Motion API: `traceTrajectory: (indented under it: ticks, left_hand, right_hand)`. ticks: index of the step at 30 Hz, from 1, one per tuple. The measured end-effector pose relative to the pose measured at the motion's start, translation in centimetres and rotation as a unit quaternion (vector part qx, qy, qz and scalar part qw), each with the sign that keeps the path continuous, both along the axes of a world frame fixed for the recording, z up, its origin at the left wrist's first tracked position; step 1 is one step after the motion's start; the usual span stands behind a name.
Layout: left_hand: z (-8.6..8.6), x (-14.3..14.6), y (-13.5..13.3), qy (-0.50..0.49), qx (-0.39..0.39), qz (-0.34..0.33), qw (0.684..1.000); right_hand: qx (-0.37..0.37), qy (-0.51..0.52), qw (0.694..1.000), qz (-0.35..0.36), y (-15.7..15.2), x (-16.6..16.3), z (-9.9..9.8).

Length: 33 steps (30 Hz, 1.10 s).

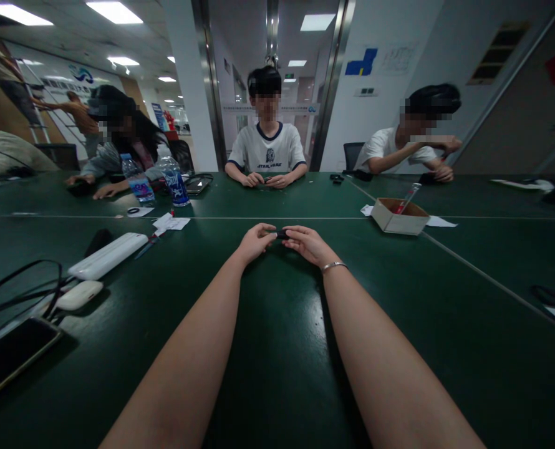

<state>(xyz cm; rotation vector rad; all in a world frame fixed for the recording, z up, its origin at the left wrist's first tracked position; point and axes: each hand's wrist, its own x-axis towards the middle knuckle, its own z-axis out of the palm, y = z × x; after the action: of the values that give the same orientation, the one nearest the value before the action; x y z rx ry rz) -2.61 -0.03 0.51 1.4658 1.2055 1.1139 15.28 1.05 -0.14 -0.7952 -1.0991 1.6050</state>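
Note:
Both my forearms stretch out over the dark green table (277, 349). My left hand (255, 241) and my right hand (307, 242) meet at the middle of the table, fingers curled and pinched together. Between the fingertips sits a small black object (281, 234), held by both hands just above the tabletop. It is too small to name. A thin bracelet (333, 266) circles my right wrist.
A small cardboard box (398, 216) with a red-tipped tool stands at the right. At the left lie a white bar (107, 255), a white case (78, 295), cables, a phone (10, 352) and two water bottles (174, 181). Three people sit across the table.

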Motion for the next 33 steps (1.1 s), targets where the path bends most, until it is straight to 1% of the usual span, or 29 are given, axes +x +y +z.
traceTrajectory:
  ticks: [4,8,12,16,20,23,27,31,33]
  left_hand:
    - [0.01,0.02,-0.04,0.005,-0.017,-0.014,1.0]
    - [-0.06,0.06,-0.14,0.014,0.03,-0.007,0.999]
    - [-0.06,0.06,-0.25,0.012,0.001,-0.005,1.0]
    - [0.03,-0.05,-0.39,0.008,0.04,-0.014,0.999]
    - [-0.01,-0.03,-0.35,0.004,0.038,-0.03,0.999]
    - [-0.11,0.06,-0.23,0.015,0.051,-0.021,0.998]
    - [-0.22,0.06,-0.07,0.02,0.014,-0.008,1.0]
    - [-0.31,-0.06,-0.01,0.019,0.035,-0.003,0.999]
    - [-0.29,-0.1,-0.06,0.011,0.032,0.0,0.999]
  right_hand:
    - [-0.001,0.002,1.0,0.001,0.0,0.01,-0.01]
    - [-0.002,0.004,1.0,0.005,0.04,0.02,-0.01]
    - [-0.001,0.001,1.0,0.005,0.14,0.01,-0.13]
    - [0.003,0.008,1.0,0.007,0.15,0.0,-0.19]
    - [0.001,0.006,1.0,0.01,0.15,-0.04,-0.2]
    - [0.0,0.008,1.0,0.007,0.19,-0.04,-0.25]
    - [0.001,-0.002,1.0,0.013,0.2,0.01,-0.28]
    - [-0.002,-0.005,1.0,0.01,0.13,0.01,-0.17]
    - [-0.004,-0.004,1.0,0.011,0.09,-0.01,-0.09]
